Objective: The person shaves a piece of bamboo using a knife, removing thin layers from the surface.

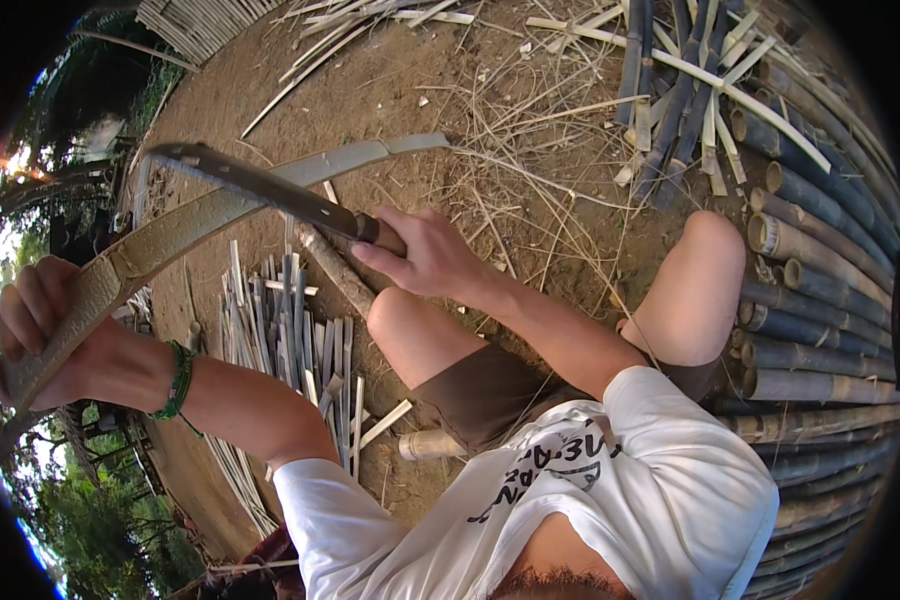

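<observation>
My left hand (38, 325), with a green cord bracelet on its wrist, is wrapped round a long split bamboo strip (185, 232). The strip runs from the lower left up to the right, and its nodes show as ridges. In my right hand (425, 250) is the handle of a machete (260, 188). Its dark blade points to the upper left and crosses the bamboo strip; whether the two touch I cannot tell. My right fingers are closed on the handle, with the thumb along it.
Split bamboo pieces (305, 330) lie bundled beside my knee, near a pole (332, 268). Thin shavings (550, 150) litter the dirt ground (370, 85). Whole bamboo poles (820, 385) are stacked at the right. More dark strips (682, 120) lie at the far right.
</observation>
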{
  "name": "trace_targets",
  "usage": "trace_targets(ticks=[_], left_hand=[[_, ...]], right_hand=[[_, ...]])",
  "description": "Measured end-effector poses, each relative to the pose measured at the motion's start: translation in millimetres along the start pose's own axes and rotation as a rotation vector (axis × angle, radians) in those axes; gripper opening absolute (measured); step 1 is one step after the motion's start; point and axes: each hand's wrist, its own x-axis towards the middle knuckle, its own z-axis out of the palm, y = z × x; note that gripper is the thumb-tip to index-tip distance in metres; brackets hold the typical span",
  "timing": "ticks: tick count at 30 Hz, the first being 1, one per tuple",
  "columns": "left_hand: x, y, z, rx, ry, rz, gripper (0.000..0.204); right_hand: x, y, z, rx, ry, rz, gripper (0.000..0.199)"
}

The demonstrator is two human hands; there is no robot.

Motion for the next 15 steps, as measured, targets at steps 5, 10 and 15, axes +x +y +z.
trace_targets(ticks=[5,10,15], left_hand=[[5.9,-7.8,-4.9,-0.056,0.015,-0.011,0.030],[1.1,1.7,-6.8,-0.034,-0.114,0.002,0.035],[11.6,7.3,-17.0,-0.068,-0.085,0.091,0.041]], right_hand=[[-12.8,139.2,-35.7,0.021,0.026,0.988,0.056],[-32.6,100.3,-15.2,0.000,-0.032,0.597,0.054],[-8.5,96.4,-24.5,-0.033,-0.055,0.269,0.057]])
